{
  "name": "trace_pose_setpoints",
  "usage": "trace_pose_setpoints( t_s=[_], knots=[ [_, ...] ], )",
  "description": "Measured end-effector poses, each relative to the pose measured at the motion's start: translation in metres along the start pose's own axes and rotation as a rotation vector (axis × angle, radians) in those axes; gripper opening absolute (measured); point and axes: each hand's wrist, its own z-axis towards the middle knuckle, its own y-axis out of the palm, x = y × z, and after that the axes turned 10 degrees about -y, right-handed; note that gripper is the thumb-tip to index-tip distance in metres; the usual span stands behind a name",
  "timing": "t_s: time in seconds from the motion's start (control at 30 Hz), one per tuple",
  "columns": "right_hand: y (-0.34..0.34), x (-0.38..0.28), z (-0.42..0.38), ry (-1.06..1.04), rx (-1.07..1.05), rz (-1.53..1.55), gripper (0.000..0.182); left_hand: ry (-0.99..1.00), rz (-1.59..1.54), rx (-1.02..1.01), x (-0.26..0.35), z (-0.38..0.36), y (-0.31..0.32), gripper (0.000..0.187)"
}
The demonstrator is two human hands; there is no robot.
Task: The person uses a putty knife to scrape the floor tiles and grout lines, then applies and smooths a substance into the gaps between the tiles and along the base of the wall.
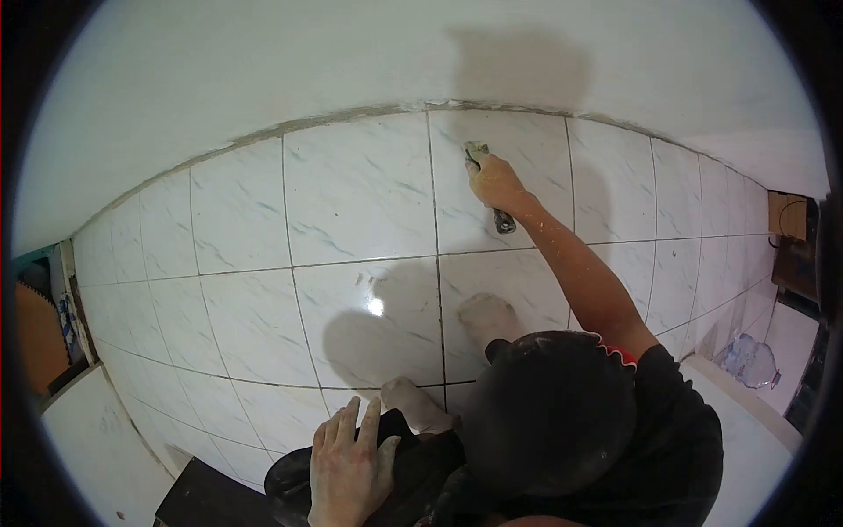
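Right hand (pixel 494 182), fingers closed round a dusty scraper (pixel 488 183), works the glossy marbled tile floor (pixel 351 189) near its wall edge; left hand (pixel 349 465), fingers spread, rests on a dark-clothed knee (pixel 290 479).

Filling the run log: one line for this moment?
right hand: grips scraper on tiled floor | left hand: rests on knee | feet bare

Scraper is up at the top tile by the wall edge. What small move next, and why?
Probably draw the scraper down along the tile, away from the rough top edge. The right hand holds it at full reach near that edge, while the left hand rests on the knee.
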Motion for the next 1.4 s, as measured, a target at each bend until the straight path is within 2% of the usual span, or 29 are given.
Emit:
trace_pose_setpoints(
  t_s=[0.3,0.37,0.4,0.47,0.7,0.8,0.87,0.9,0.97,1.1,1.33,1.4],
  knots=[
    [-0.001,0.004,0.004,-0.049,0.063,-0.035,0.034,0.025,0.0,0.03,0.002,-0.006,-0.003,0.047],
    [-0.002,0.003,-0.002,-0.122,-0.07,-0.09,0.034,0.022,-0.001,0.035,0.001,-0.005,-0.003,0.048],
    [-0.002,0.002,0.003,-0.129,-0.069,-0.091,0.034,0.019,-0.003,0.04,0.0,-0.004,-0.004,0.048],
    [-0.005,-0.001,0.01,-0.024,0.052,-0.035,0.036,0.009,-0.04,0.027,0.0,-0.005,-0.003,0.048],
    [0.005,-0.003,0.012,-0.052,-0.061,-0.118,0.043,-0.012,-0.019,0.023,-0.002,-0.002,-0.003,0.048],
    [-0.002,0.002,0.032,-0.035,0.013,-0.045,0.046,-0.01,-0.005,0.007,0.0,0.0,-0.003,0.049],
    [-0.004,-0.006,0.034,0.022,-0.109,-0.021,0.049,0.008,0.007,0.003,0.0,0.002,-0.004,0.049],
    [0.002,-0.009,0.025,0.019,-0.104,-0.016,0.049,0.008,0.012,0.008,-0.002,0.003,-0.004,0.049],
    [0.019,-0.01,0.002,-0.11,-0.036,-0.073,0.045,0.004,-0.006,0.019,-0.004,0.004,-0.002,0.049],
    [0.01,-0.006,0.044,0.026,0.006,-0.048,0.044,-0.047,0.03,-0.067,0.004,0.01,-0.004,0.052],
    [0.009,-0.014,0.017,-0.05,-0.066,-0.071,0.045,-0.029,0.04,-0.029,-0.007,0.011,-0.001,0.053],
    [-0.002,-0.01,0.041,0.071,-0.008,0.021,0.045,-0.03,0.023,-0.047,-0.007,0.009,0.001,0.053]
  ],
)
